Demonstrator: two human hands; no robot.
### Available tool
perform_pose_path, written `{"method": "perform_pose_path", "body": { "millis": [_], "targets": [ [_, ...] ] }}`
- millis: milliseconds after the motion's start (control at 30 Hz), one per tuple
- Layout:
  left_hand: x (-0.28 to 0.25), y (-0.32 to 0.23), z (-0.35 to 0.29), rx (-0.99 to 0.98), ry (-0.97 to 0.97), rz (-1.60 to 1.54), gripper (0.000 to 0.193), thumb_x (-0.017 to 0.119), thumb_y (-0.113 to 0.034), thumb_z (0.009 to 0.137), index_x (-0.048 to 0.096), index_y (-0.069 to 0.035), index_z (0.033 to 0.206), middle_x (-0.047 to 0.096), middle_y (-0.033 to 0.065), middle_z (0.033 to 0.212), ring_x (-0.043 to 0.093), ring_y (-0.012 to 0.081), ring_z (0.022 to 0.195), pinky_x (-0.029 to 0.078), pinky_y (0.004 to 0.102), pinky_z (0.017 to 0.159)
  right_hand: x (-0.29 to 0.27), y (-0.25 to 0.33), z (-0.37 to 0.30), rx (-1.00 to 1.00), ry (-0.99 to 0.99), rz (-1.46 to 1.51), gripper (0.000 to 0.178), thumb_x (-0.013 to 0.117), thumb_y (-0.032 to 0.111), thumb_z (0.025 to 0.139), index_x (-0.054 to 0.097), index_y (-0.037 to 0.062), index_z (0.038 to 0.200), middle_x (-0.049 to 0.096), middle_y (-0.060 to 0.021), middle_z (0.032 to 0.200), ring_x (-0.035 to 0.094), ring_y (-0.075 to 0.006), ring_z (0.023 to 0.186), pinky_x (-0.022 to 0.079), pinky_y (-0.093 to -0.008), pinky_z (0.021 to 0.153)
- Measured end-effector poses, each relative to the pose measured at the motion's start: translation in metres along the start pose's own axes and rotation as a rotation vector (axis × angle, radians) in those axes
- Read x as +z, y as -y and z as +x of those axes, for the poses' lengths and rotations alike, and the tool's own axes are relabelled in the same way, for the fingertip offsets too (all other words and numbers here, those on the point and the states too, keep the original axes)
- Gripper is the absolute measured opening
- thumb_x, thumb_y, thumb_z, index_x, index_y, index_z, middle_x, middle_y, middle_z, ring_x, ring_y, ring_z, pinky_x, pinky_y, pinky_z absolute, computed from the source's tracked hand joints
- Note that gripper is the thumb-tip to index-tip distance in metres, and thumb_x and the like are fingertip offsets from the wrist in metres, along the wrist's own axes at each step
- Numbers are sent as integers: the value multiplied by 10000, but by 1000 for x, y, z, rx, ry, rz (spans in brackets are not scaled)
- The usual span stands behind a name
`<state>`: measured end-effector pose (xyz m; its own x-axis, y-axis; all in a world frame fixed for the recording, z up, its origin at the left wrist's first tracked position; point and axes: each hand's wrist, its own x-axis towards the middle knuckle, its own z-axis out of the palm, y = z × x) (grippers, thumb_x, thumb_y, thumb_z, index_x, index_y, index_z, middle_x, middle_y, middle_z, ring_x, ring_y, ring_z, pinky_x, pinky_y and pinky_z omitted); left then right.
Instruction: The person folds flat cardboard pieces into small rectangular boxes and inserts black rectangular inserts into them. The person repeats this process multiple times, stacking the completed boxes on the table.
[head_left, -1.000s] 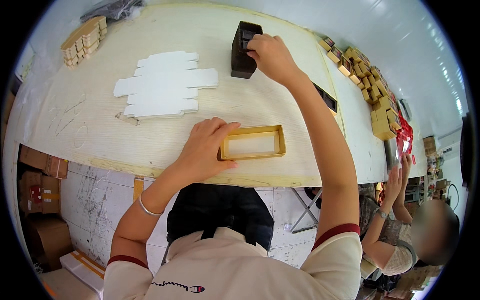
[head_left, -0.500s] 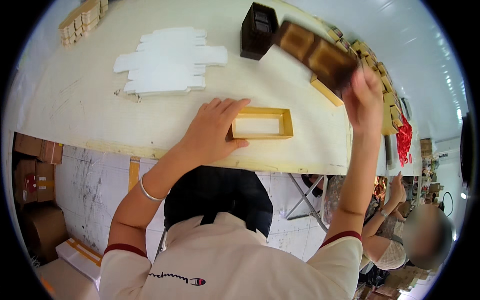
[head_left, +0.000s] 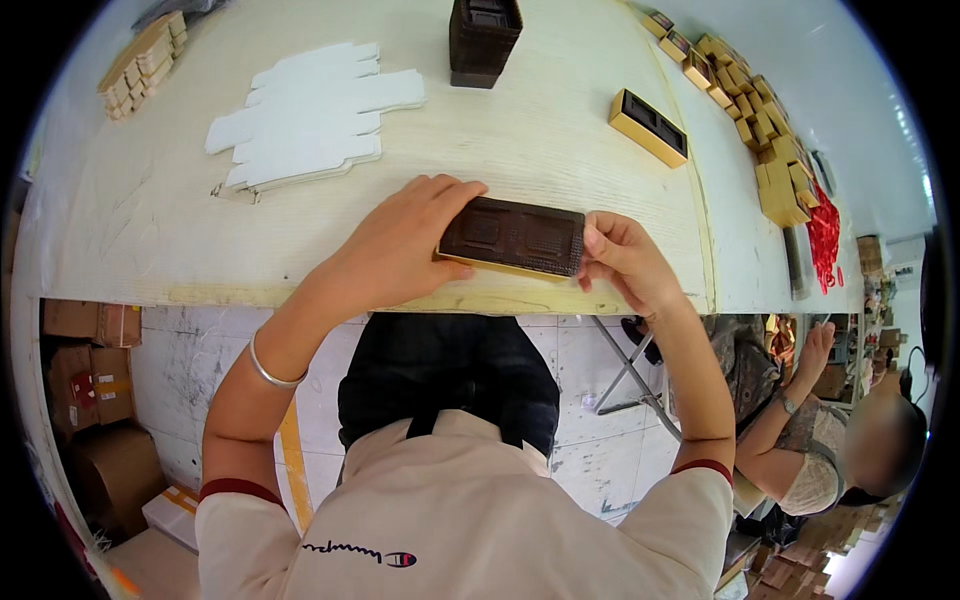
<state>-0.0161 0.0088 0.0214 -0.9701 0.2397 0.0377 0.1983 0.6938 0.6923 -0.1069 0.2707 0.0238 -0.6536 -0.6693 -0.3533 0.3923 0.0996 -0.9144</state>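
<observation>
Both hands clamp one dark brown insert tray (head_left: 513, 237) at the tabletop's (head_left: 560, 130) near edge, left hand (head_left: 400, 245) and right hand (head_left: 622, 262) at its ends. One dark stack (head_left: 483, 38) stands at the far edge.

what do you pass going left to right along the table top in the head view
stack of small tan boxes → pile of flat white cardboard cutouts → stack of dark trays → gold box with a dark insert → heap of small gold boxes → red ribbons

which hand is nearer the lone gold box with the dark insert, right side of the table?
Right. The right hand is at the table's near edge, below and slightly left of the gold box. The left hand sits farther left, across the dark tray both hands hold.
</observation>
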Motion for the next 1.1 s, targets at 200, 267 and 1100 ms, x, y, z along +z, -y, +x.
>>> {"method": "perform_pose_path", "body": {
  "millis": [200, 267, 1100],
  "targets": [
    [8, 4, 4, 300, -126, 178, 800, 797, -205, 671, 420, -66, 1363, 389, 124, 1413, 370, 333, 1294, 347, 429, 1060, 16, 4, -4, -577, -68, -657, 366, 691, 147, 831, 608, 47, 1173, 581, -91, 902, 587, -169, 718, 481, -276, 668],
    [11, 1, 5, 306, -118, 251, 844, 806, -234, 658, 403, -64, 1380, 399, 124, 1408, 365, 338, 1303, 345, 431, 1064, 13, 8, -1, -763, 110, -1027, 467, 681, 144, 814, 574, 79, 1264, 570, -118, 905, 587, -217, 717, 478, -293, 701],
    [33, -7, -1, 167, -119, 547, 799, 674, -461, 767, 359, -153, 1433, 353, 133, 1455, 353, 360, 1310, 253, 540, 1096, 38, -32, -6, -826, -108, -1011, 468, 703, 311, 825, 602, 107, 1234, 409, -200, 1398, 469, -372, 1214, 381, -437, 1018]
  ]
}}
